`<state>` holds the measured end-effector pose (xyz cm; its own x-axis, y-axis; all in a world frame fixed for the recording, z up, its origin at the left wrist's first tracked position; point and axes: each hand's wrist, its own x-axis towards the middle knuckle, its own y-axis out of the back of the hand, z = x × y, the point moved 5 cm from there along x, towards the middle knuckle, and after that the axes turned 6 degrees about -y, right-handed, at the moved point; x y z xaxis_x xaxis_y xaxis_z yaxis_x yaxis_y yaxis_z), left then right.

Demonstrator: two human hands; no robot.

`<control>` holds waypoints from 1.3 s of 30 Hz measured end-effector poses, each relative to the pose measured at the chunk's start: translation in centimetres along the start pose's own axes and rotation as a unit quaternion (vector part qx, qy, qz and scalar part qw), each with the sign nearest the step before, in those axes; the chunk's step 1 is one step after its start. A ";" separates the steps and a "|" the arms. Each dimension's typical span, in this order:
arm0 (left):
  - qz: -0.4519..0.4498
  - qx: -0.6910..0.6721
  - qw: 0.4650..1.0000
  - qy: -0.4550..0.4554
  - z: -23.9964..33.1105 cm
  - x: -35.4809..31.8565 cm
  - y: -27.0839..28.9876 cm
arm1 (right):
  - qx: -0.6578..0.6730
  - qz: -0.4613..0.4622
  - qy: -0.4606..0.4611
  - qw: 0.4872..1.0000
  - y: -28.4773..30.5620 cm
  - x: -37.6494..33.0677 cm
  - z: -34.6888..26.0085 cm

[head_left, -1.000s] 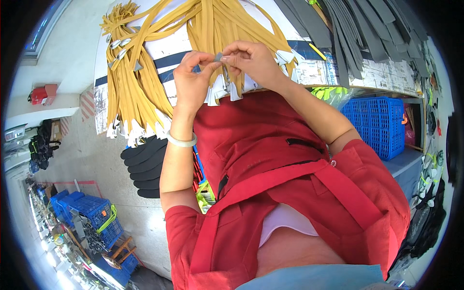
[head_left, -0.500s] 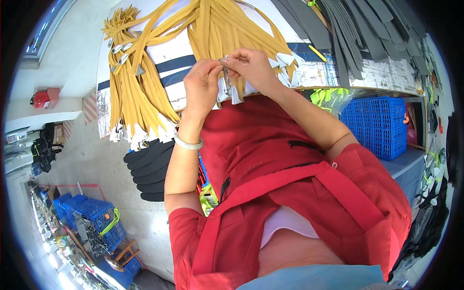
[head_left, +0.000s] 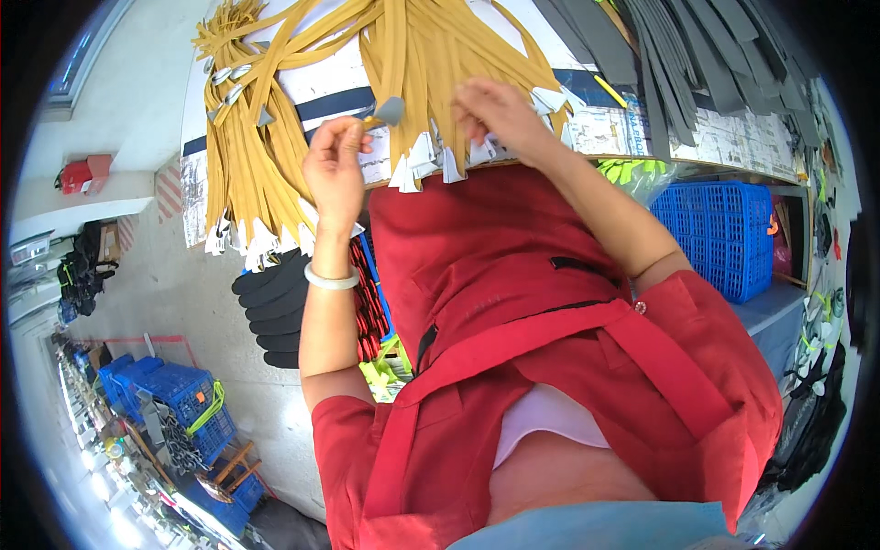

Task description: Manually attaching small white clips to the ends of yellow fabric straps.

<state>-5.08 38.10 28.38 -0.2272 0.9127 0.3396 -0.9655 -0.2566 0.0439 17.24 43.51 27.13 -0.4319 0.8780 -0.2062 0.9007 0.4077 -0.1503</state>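
My left hand (head_left: 335, 174), wearing a pale bangle, pinches a small yellowish bit beside the grey tip (head_left: 390, 111) of a mustard-yellow strap (head_left: 392, 55). That strap hangs down over the other straps on the table. My right hand (head_left: 502, 115) is to the right, above the bundle of mustard-yellow straps (head_left: 431, 82); its fingers are bent and smeared by motion, so its grip is unclear. White tips (head_left: 419, 156) finish many of the straps along the table's front edge. A second bundle of yellow straps (head_left: 252, 165) with white ends droops over the table's left side.
Dark grey strips (head_left: 678, 64) lie at the table's right, near a yellow pen-like stick (head_left: 610, 92). A blue plastic basket (head_left: 710, 238) stands below the table on the right. Black padded pieces (head_left: 275, 312) are stacked below at left. More blue crates (head_left: 188, 403) stand on the floor.
My hands, together at a strap end before, are now apart: the left has moved left, the right moved right. The strap's grey tip now shows between them.
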 end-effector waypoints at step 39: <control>-0.105 0.040 0.992 0.064 -2.1 -2.4 -2.8 | -0.403 -0.127 0.264 0.867 -4.3 1.4 -0.9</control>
<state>-2.10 37.33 25.52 -0.0420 0.9803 0.1931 -0.9811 -0.0771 0.1776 12.84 43.18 28.36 -0.7311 0.6398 0.2370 0.6122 0.4618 0.6418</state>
